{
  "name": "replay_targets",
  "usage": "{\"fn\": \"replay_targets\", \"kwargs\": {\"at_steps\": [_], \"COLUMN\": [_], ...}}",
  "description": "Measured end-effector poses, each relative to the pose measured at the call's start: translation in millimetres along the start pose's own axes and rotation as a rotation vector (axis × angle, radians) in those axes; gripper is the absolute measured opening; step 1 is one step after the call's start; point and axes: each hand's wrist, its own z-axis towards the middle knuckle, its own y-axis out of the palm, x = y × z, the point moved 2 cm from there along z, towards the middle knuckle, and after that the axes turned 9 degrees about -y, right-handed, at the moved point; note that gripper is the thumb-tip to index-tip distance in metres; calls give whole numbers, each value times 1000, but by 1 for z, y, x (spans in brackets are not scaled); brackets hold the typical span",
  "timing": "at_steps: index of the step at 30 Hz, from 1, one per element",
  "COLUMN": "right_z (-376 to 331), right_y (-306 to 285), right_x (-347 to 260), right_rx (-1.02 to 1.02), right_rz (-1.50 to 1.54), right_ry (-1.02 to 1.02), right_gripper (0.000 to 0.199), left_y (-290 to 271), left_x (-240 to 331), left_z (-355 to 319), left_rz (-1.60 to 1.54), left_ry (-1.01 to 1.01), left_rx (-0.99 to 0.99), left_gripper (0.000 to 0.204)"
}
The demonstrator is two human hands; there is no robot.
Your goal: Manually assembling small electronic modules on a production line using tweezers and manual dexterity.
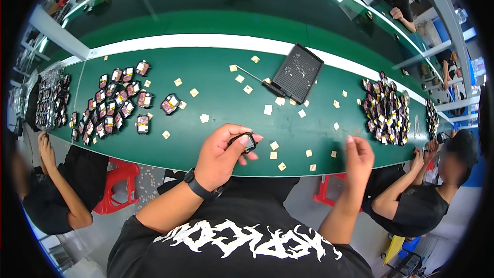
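My left hand [218, 154], with a dark watch on its wrist, is closed around a small black square-framed device [250, 144] above the table's near edge. The thumb presses on the device's face. Farther right, my right hand [359, 157] is raised with thumb and forefinger pinched together; whatever may be between them is too small to make out. Small pale square pieces [274, 145] lie scattered between my hands. A single black device with a label [171, 104] sits to the left, apart from a group of similar ones [110, 108].
A black tray [303, 54] holding tiny bits lies tilted beyond my hands, a thin metal rod [252, 75] beside it. More devices are heaped at the right [386, 116]. Co-workers sit at both sides, near red stools [117, 183]. A white ledge [216, 40] borders the green table [216, 74].
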Motion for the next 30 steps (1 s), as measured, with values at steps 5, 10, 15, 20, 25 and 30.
{"fn": "replay_targets", "kwargs": {"at_steps": [5,10,15,20,25,30], "right_z": [45,75,97,106,107,105], "right_y": [-44,-37,-41,-38,-44,-46], "right_x": [24,30,42,34,28,17], "right_rx": [100,26,4,-27,-85,-145], "right_rz": [-737,-1073,-1158,-1178,-1168,-1084], "right_ry": [-549,-601,-568,-553,-602,-562], "right_gripper": [17,33,31,30,28,25], "left_y": [-52,-111,-153,-180,-194,-197], "left_x": [15,28,30,32,35,35], "left_z": [-14,-39,-60,-72,-81,-88], "left_rz": [24,86,137,180,200,132], "left_ry": [150,232,266,271,285,262], "left_rx": [162,478,667,772,887,959], "left_gripper": [28,34,34,41,29,29]}}
